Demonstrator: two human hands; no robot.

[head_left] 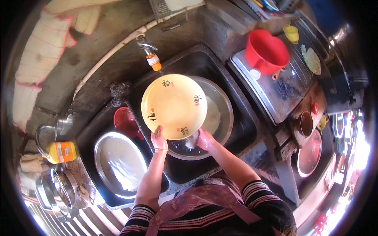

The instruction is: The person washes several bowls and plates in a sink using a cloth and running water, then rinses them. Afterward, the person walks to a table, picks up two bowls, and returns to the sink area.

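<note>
A round cream-yellow plate (174, 106), its rim bearing dark brushed characters and small red marks, is held tilted over the right sink basin (242, 129). My left hand (159, 141) grips its lower left edge, thumb on the upper face. Close under the lower right edge, my right hand (205, 139) holds a wet whitish cloth (192, 140); its fingers are partly hidden. Below the plate sits a wide metal basin (229, 118) with water and a pale shape in it. The tap (149, 54) with an orange nozzle points down just beyond the plate's far rim.
In the left sink basin stand a metal basin (118, 165) of water and a red plastic container (125, 119). A yellow bottle (62, 152) and metal bowls (63, 188) are at left. To the right, a red plastic dipper (265, 53) and dark scouring pad (285, 90) rest on a metal surface (260, 97).
</note>
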